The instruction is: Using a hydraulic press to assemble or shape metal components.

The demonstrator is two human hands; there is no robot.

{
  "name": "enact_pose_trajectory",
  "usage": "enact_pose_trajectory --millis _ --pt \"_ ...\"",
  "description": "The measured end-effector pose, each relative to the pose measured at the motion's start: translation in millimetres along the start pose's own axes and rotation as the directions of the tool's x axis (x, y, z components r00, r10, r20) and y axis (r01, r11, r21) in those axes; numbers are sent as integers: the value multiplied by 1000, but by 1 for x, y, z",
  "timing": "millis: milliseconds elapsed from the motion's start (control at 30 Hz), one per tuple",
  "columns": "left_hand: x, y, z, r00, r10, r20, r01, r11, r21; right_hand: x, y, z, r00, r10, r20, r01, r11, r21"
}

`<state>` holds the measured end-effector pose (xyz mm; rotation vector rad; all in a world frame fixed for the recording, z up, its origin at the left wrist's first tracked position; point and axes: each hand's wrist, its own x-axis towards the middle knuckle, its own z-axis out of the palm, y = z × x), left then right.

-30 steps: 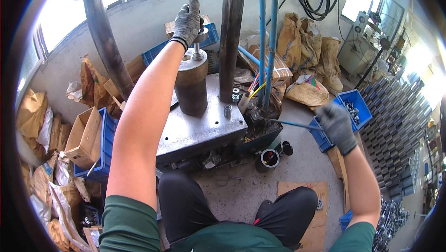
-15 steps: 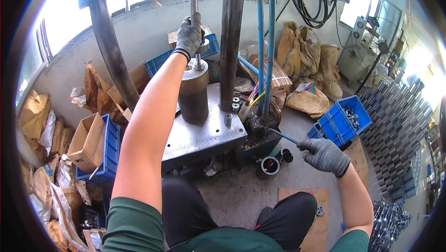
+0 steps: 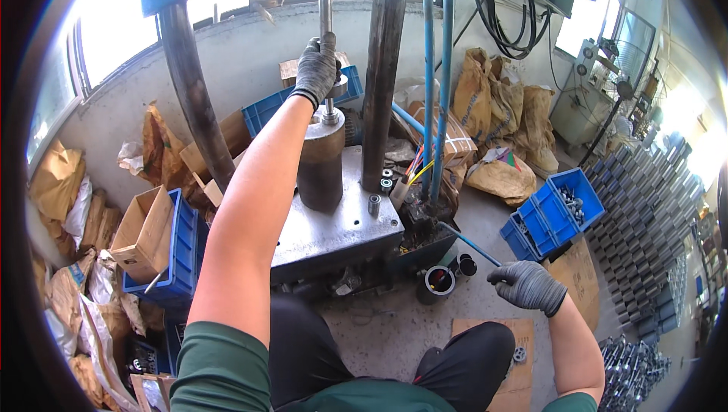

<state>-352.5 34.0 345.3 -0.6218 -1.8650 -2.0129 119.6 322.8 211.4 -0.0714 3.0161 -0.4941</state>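
My left hand [image 3: 317, 72], in a grey glove, is closed around an upright steel rod [image 3: 326, 4] of a press. A round metal collar [image 3: 339, 89] shows just below the fingers. Beneath it the rod's lower end meets the top of a thick dark steel cylinder [image 3: 321, 173], standing on the press's metal bed plate [image 3: 341, 226]. Also gloved, my right hand [image 3: 528, 286] grips the end of a thin blue lever [image 3: 474, 246], which slopes down toward me from its pivot beside the press. What lies inside the left palm is hidden.
Dark columns [image 3: 377, 86] and blue pipes [image 3: 445, 70] flank the cylinder. Small metal sleeves [image 3: 374, 205] stand on the plate. A black cup [image 3: 436, 284] sits on the floor. Blue bins [image 3: 557, 203], stacked steel tubes [image 3: 644, 215] and paper sacks [image 3: 500, 177] lie rightward; another bin [image 3: 184, 249] is left.
My right hand has lowered the lever's end, so it slopes more steeply. My left hand stays on the rod. The whole view has shifted slightly, with the scene lower in it.
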Motion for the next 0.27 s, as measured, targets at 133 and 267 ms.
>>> enact_pose_trajectory --millis 133,267 --pt "-2 1 3 1000 -16 14 16 1000 15 -5 3 4 959 20 283 26 987 -158" --pt "-3 2 2 999 -32 23 32 999 25 -6 4 8 980 24 199 -3 994 -108"
